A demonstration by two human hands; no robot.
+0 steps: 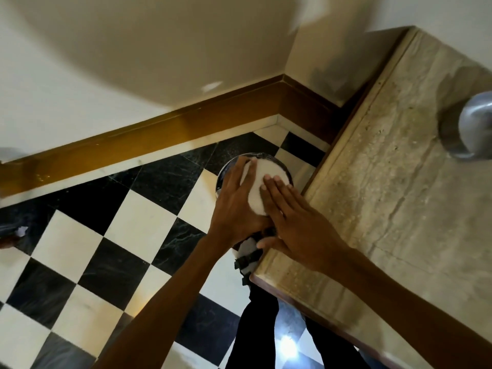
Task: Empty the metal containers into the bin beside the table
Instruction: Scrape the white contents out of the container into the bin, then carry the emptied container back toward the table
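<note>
Looking down from the head camera, the floor (pixel 87 235) is black-and-white checkered tile with a brown skirting board (pixel 159 126) under cream walls. A beige stone worktop (pixel 386 182) fills the right, a metal container (pixel 476 126) on its far edge. Beside it the bin (pixel 229 166) sits on the floor. Left hand (pixel 234 206) grips a white round thing (pixel 266 182) over it; right hand (pixel 290 222) lies flat and open on it.
</note>
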